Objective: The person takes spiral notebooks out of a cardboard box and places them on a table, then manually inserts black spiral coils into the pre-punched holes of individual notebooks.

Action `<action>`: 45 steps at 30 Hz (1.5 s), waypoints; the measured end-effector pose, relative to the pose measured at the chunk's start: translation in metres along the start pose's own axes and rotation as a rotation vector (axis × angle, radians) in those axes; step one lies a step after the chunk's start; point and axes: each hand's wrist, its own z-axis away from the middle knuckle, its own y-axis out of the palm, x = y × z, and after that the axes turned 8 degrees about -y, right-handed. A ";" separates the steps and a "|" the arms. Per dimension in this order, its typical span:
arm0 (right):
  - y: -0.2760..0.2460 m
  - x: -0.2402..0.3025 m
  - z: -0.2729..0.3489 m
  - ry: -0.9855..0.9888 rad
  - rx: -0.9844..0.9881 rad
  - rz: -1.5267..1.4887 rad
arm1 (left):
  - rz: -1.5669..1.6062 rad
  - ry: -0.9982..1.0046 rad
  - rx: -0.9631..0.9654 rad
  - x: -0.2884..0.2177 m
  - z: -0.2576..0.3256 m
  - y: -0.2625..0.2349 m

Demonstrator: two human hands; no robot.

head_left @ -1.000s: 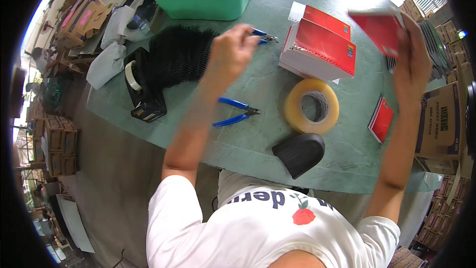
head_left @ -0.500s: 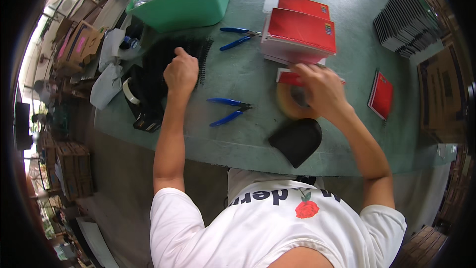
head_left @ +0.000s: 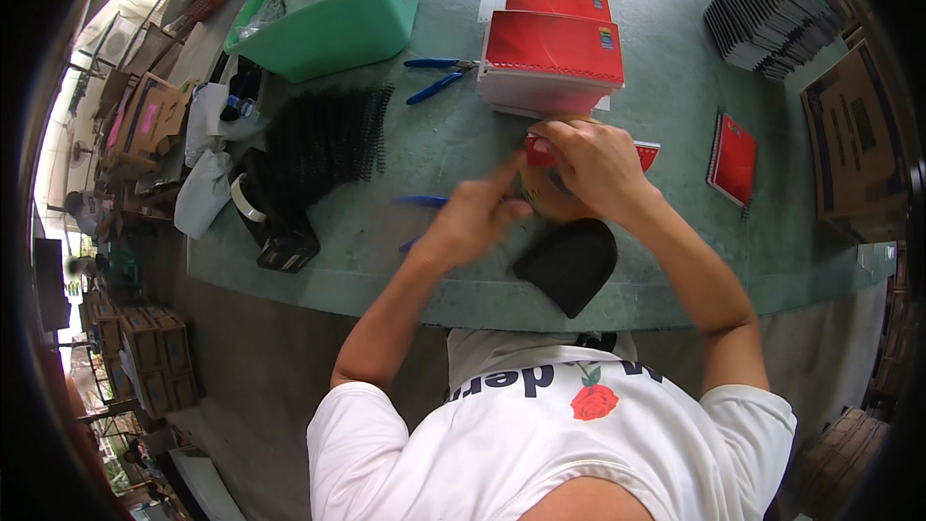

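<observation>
1. Left forearm [head_left: 384,328]: bare, slanting from near left toward far right.
2. Left hand [head_left: 470,219]: motion-blurred; thumb parted from forefinger.
3. Right forearm [head_left: 696,265]: bare, bent at elbow, slanting far and left.
4. Right hand [head_left: 600,166]: back upward; fingers curled, pinching.

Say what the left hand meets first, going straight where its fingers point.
The left hand would probably meet the red notebook in the right hand; with depth unclear, possibly the tape roll first.
</observation>
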 end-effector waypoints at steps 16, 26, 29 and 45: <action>-0.005 0.004 -0.003 -0.134 -0.047 -0.150 | 0.103 -0.198 -0.291 -0.041 -0.005 -0.007; -0.002 0.007 -0.006 -0.108 -0.079 -0.159 | -0.095 0.269 -0.546 -0.029 -0.026 -0.009; -0.004 0.004 -0.005 -0.084 -0.011 -0.042 | -0.049 0.000 -0.191 -0.028 -0.015 -0.038; -0.003 0.003 -0.008 -0.019 0.055 -0.040 | -0.122 0.206 -0.269 -0.026 -0.019 -0.038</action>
